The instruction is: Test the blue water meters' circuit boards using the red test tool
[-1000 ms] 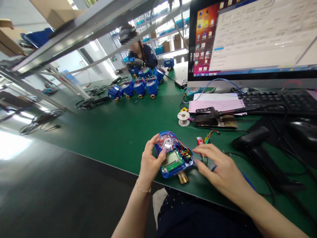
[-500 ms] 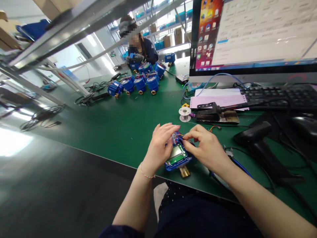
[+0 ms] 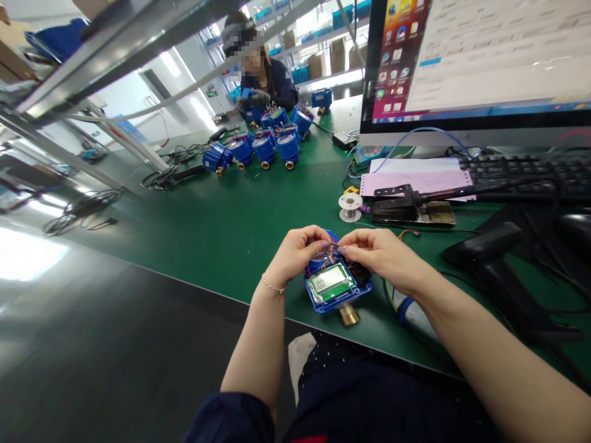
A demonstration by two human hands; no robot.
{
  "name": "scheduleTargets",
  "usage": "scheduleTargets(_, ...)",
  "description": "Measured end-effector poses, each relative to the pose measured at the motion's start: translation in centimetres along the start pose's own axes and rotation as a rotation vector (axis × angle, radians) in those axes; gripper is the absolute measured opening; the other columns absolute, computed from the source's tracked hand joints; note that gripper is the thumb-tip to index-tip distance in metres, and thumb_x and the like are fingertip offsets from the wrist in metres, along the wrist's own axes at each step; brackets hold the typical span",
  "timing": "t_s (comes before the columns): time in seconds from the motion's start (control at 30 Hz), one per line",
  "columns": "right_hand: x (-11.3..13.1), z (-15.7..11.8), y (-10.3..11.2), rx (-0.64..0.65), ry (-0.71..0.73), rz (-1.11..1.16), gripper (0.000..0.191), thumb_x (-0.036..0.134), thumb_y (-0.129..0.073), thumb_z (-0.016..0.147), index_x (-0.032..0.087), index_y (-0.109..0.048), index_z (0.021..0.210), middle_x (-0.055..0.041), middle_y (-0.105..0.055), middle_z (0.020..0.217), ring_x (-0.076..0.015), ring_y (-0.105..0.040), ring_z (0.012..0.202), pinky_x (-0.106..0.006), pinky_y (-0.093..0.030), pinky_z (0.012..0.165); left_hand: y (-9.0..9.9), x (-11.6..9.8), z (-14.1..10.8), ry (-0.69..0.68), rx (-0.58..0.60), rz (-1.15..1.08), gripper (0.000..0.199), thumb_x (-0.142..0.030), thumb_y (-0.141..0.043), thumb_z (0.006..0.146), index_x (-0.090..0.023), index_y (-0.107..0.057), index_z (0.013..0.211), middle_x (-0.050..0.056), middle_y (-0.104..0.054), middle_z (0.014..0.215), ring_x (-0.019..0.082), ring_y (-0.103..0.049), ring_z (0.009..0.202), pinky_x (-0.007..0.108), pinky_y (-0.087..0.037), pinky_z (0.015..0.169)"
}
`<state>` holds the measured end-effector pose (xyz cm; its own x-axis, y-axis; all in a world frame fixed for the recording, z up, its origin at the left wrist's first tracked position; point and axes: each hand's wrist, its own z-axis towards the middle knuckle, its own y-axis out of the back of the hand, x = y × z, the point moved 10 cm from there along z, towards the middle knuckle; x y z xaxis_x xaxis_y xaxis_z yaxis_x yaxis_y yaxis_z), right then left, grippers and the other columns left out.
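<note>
Blue meter (image 3: 339, 292), opened, one: on the green bench (image 3: 207, 227), 5 o'clock in your view; digits now legible on its display (image 3: 327, 279). Your left hand (image 3: 295, 251), at the meter's 10 o'clock: spread half a second ago, now thumb and forefinger pinching wires (image 3: 333, 254). Your right hand (image 3: 386, 255), at 2 o'clock: fingertips likewise closed on wires.
</note>
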<state>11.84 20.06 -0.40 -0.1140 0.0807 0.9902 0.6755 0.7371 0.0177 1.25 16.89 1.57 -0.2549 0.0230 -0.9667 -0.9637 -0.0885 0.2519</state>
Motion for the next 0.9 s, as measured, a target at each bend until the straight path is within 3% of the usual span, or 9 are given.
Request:
scheduleTargets(0.13,0.4,0.0,0.2,-0.024,0.051,-0.126,0.020,0.035,-0.059,0.071,0.015,-0.061,0.074,0.0006,-0.058,0.063,-0.0091,-0.048,0.054,-0.021,-0.034,0.048,-0.1,0.2,0.2,0.031,0.086,-0.049,0.010,-0.023,-0.062,0.075,-0.015,-0.058,0.070,-0.001,-0.059,0.072,0.009,-0.051,0.067,0.022,-0.040,0.065)
scheduleTargets(0.37,0.6,-1.3,0.5,-0.055,0.051,-0.385,0.011,0.027,-0.053,0.077,0.019,-0.058,0.073,0.0030,-0.056,0.055,-0.0100,-0.049,0.044,-0.024,-0.038,0.045,-0.1,0.2,0.2,0.031,0.105,-0.068,0.012,-0.025,-0.061,0.075,-0.015,-0.056,0.070,0.000,-0.059,0.072,0.010,-0.053,0.068,0.024,-0.042,0.067)
scheduleTargets(0.57,3.0,-2.7,0.4,-0.240,0.228,-0.800,0.014,0.016,-0.052,0.076,0.018,-0.056,0.063,-0.0033,-0.058,0.076,-0.0145,-0.055,0.066,-0.028,-0.041,0.062,-0.3,0.0,0.1,-0.010,0.096,-0.028,0.012,-0.025,-0.059,0.076,-0.015,-0.056,0.071,0.001,-0.060,0.074,0.011,-0.053,0.070,0.027,-0.044,0.072)
scheduleTargets(0.73,3.2,-2.9,-0.1,-0.255,0.261,-0.846,0.014,0.015,-0.050,0.077,0.018,-0.055,0.064,-0.0031,-0.055,0.075,-0.0139,-0.055,0.065,-0.028,-0.041,0.062,-0.2,-0.2,0.1,-0.031,0.090,0.013,0.012,-0.026,-0.058,0.077,-0.016,-0.056,0.071,0.001,-0.061,0.074,0.012,-0.054,0.071,0.030,-0.045,0.076)
scheduleTargets(0.9,2.9,-2.8,0.1,-0.209,0.243,-0.692,0.012,0.020,-0.050,0.078,0.020,-0.056,0.067,-0.0002,-0.057,0.067,-0.0133,-0.053,0.060,-0.026,-0.038,0.056,0.2,-0.1,-0.2,-0.049,0.069,0.010,0.012,-0.027,-0.059,0.077,-0.017,-0.055,0.071,0.000,-0.060,0.073,0.013,-0.055,0.071,0.035,-0.043,0.087)
